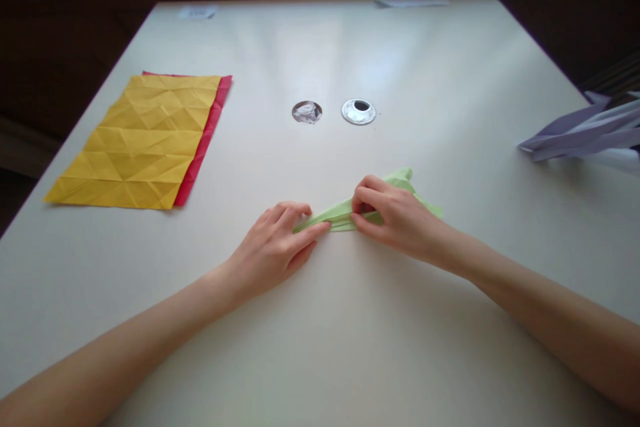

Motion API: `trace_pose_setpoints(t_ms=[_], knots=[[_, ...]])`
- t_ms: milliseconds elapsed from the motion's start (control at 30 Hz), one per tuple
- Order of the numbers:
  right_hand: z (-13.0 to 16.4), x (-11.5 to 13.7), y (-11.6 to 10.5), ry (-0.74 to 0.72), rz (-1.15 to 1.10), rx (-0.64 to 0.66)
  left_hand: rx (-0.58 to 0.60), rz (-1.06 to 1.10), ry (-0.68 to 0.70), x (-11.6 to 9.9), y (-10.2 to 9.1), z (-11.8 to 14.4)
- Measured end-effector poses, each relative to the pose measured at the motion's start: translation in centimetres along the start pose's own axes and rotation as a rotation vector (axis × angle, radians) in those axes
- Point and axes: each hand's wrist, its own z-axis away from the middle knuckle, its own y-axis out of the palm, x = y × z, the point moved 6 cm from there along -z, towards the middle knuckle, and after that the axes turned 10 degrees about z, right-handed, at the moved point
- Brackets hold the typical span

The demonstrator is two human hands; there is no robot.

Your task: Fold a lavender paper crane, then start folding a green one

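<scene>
A light green sheet of folded paper (341, 216) lies on the white table, narrow at its left end and wider at its right. My left hand (275, 240) holds the narrow tip between its fingers, with one finger stretched along the fold. At the middle of the paper, my right hand (400, 217) pinches the folded edge between thumb and fingers. Layered pleats show between the two hands. Part of the wide end sticks out beyond my right hand, and the rest is hidden beneath it.
On the left, a creased yellow sheet (145, 140) lies over a red sheet (205, 140). A purple and white folded paper (580, 130) is at the right edge. The table has a round hole (307, 112) with crumpled material inside and a metal ring (359, 119). White paper (410, 0) lies at the far edge.
</scene>
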Motion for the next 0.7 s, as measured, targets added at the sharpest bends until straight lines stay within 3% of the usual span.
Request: trace_pose_setpoints(t_ms=[367, 700], knots=[[-0.1, -0.1, -0.1, -0.010, 0.001, 0.011, 0.078, -0.083, 0.124, -0.9, 0.4, -0.1], [-0.2, -0.1, -0.3, -0.023, -0.010, 0.003, 0.139, -0.095, 0.111, -1.1, 0.8, -0.9]])
